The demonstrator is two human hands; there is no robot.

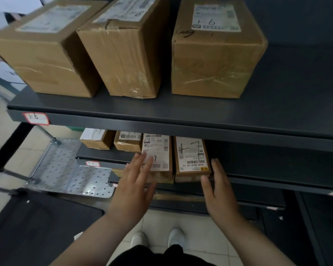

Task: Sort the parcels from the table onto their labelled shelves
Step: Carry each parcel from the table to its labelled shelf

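— Labels on the shelves?
— On the upper shelf [296, 93], the red-edged tag [35, 118] reads "1-6", as do the middle carton [123, 54] and right carton [215, 60]. The lower tag [92, 163] seems "1-7".
— Hands?
— Both flat, fingers straight, gripping nothing: left hand [135, 187] over one long parcel [160, 150] marked "1-7", right hand [220, 191] beside the other parcel [190, 156]. Bare shelf stretches rightward.

The person's left hand [135, 181] and right hand [221, 191] are bare, the arms [96, 233] are bare too with short nails on the fingers, and lower down are two white shoes [175, 237] with round toes and some black clothes [161, 256].
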